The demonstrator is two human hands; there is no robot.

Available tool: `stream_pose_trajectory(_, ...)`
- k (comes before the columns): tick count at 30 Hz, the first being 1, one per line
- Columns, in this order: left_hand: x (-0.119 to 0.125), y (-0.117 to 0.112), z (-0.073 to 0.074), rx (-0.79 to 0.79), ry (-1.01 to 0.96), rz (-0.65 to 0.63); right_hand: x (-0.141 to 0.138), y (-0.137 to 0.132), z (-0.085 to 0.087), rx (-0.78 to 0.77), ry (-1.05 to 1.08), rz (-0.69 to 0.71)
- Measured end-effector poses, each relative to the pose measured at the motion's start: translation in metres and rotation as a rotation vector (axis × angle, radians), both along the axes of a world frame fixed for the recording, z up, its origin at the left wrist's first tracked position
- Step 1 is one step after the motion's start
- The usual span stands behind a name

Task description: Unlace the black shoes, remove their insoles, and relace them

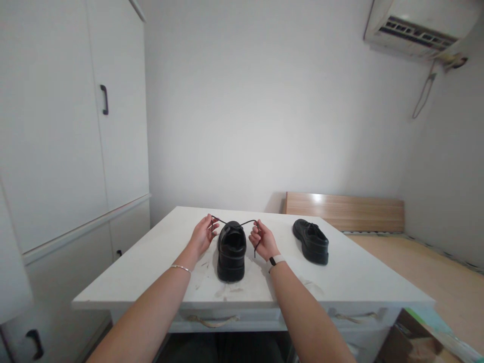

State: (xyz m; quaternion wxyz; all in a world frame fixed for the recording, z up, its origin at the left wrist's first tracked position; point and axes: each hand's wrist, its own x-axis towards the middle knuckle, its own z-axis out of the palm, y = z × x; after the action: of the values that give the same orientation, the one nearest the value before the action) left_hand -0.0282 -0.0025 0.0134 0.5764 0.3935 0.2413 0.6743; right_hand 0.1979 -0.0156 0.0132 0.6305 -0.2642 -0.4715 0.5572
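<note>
A black shoe [231, 262] stands upright on the white table with its heel toward me. Its two shoelace ends are drawn out to the sides. On the shoe's left, my left hand [204, 235] pinches one black shoelace [219, 220] between its fingertips, with the other fingers loosely bent. Opposite it, my right hand [263, 239] is closed on the other end of the lace, whose tip dangles below the fingers. Both hands are beside the shoe, a little above the tabletop. Farther right sits a second black shoe [312, 242], apart from both hands, its lace over the top.
The white table [151, 275] has smudges near the first shoe and drawers with handles [214, 321] below its front edge. White cabinets [71, 126] rise at the left. A bed with a wooden headboard [344, 212] lies to the right, with a cardboard box [410, 340] at lower right.
</note>
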Motion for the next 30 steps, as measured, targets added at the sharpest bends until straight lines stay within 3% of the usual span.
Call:
stream_pose_trajectory(7, -0.002, -0.003, 0.004, 0.007, 0.115, -0.048, -0.013, -0.002, -0.008, 0.018, -0.106, 0.011)
stream_pose_trajectory(11, 0.004, -0.004, -0.003, 0.032, 0.283, -0.050, -0.017, 0.003, -0.015, 0.040, -0.189, -0.027)
stream_pose_trajectory(19, 0.009, 0.005, -0.017, 0.146, 0.650, 0.102, -0.015, 0.018, -0.029, 0.076, -0.327, -0.111)
stream_pose_trajectory(30, 0.009, 0.007, -0.016, 0.362, 0.808, 0.332, -0.014, 0.028, -0.037, 0.122, -0.453, -0.237)
